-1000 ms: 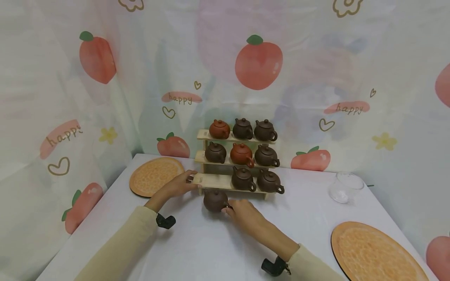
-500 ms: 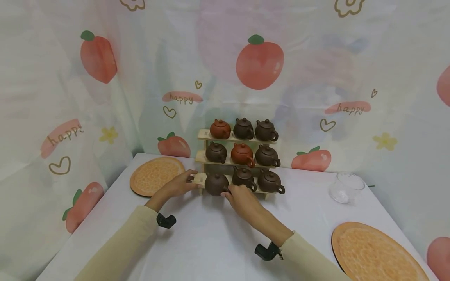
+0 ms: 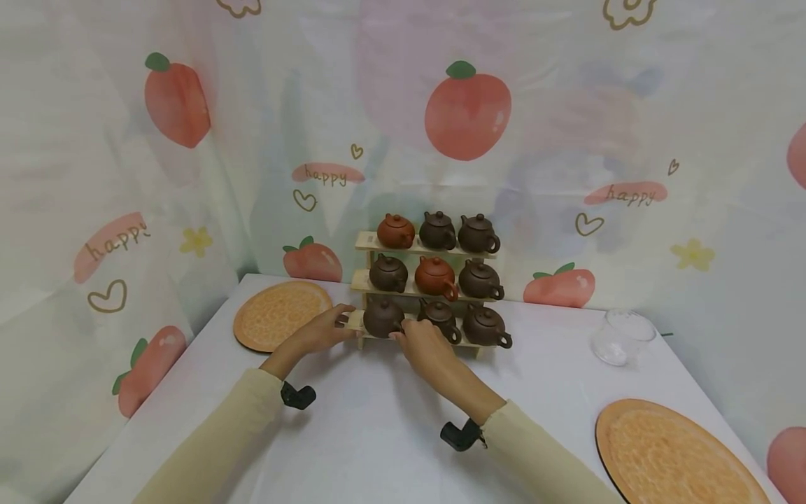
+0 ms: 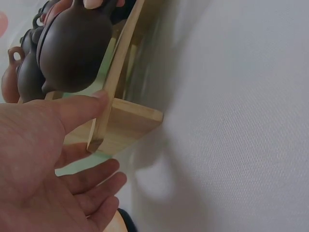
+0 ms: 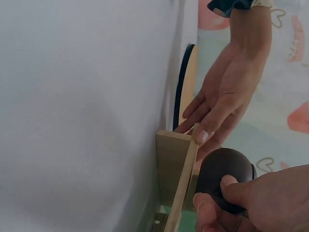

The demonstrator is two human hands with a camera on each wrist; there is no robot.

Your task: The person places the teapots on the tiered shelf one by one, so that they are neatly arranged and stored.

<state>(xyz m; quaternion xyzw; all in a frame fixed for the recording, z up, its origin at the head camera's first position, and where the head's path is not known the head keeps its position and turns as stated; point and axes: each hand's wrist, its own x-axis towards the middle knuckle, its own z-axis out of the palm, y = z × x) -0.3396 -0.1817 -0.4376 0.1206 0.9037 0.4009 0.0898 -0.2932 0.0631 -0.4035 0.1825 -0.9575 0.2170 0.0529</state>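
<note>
My right hand (image 3: 428, 346) pinches a dark brown teapot (image 3: 383, 318) by its handle side, over the left end of the bottom step of a wooden display rack (image 3: 355, 320). In the right wrist view the thumb presses on the teapot's (image 5: 224, 169) body and the curled fingers hide the handle. My left hand (image 3: 324, 329) holds the left end of that step, thumb above and index finger below; the other fingers are spread loose in the left wrist view. Beside the held teapot stand two dark teapots, the nearer one (image 3: 439, 316) partly behind my right hand.
The middle step carries a red-brown teapot (image 3: 434, 278) between two dark ones; another red-brown teapot (image 3: 395, 232) and two dark ones stand on top. Round orange-tan mats (image 3: 280, 315) lie at left and front right. A clear glass vessel (image 3: 620, 338) stands at right, a patterned curtain behind.
My right hand has lifted the teapot from in front of the rack up and back over the bottom step's left end. My left hand has stayed on the step.
</note>
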